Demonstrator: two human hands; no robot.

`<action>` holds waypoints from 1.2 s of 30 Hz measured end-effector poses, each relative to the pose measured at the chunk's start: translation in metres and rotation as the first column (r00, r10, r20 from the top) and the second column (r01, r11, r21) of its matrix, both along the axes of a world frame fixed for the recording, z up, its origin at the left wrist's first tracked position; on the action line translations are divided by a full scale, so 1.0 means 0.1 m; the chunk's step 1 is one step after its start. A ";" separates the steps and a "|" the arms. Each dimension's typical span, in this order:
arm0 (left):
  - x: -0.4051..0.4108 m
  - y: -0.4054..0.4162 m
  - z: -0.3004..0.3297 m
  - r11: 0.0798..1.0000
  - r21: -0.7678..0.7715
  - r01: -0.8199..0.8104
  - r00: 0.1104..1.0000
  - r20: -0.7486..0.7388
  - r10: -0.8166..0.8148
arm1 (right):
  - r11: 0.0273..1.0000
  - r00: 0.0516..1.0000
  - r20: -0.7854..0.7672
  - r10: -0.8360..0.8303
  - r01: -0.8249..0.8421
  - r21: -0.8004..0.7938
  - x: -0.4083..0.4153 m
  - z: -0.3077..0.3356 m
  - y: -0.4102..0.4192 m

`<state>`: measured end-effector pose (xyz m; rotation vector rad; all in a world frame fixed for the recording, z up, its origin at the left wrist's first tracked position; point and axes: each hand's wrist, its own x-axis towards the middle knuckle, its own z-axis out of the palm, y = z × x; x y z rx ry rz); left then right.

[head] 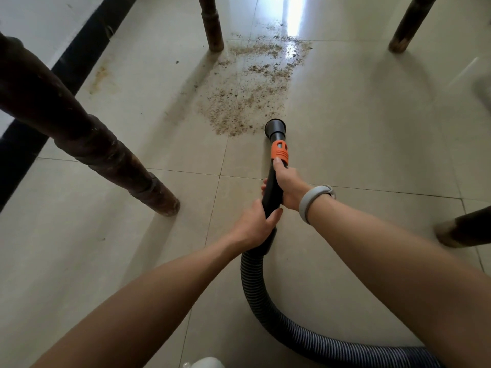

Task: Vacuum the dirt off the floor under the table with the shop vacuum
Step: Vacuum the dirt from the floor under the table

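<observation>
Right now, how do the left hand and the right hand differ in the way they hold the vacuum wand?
The right hand grips the vacuum wand farther forward, just behind the orange collar; the left hand grips it nearer the ribbed hose. The right wrist wears a pale wristband; the left wrist is bare. The right thumb lies along the wand toward the collar; the left thumb wraps across it. Both hands curl round the same black wand, with its nozzle at the near edge of the dirt.

1. Black baseboard strip [79, 46] running along the white wall [39, 19], upper left.
2. Rusty orange stain [102, 75] on tile near the baseboard.
3. White rounded object [207, 363], bottom edge, unidentifiable.
</observation>
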<state>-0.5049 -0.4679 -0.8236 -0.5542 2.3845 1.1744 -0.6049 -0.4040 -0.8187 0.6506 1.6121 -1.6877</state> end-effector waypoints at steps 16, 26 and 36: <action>-0.26 0.11 -0.06 0.990 0.137 -0.033 0.998 -0.042 0.039 | 0.998 0.997 -0.033 -0.063 0.062 -0.026 -0.32 0.01 0.14; 0.11 -0.06 -0.09 0.992 0.118 -0.036 0.999 -0.008 0.037 | 0.986 0.999 0.018 -0.030 0.033 -0.161 0.05 -0.07 -0.01; 0.21 -0.37 -0.03 0.976 0.169 -0.135 0.989 -0.036 0.142 | 0.986 0.996 -0.021 0.085 -0.087 -0.140 0.08 0.01 -0.38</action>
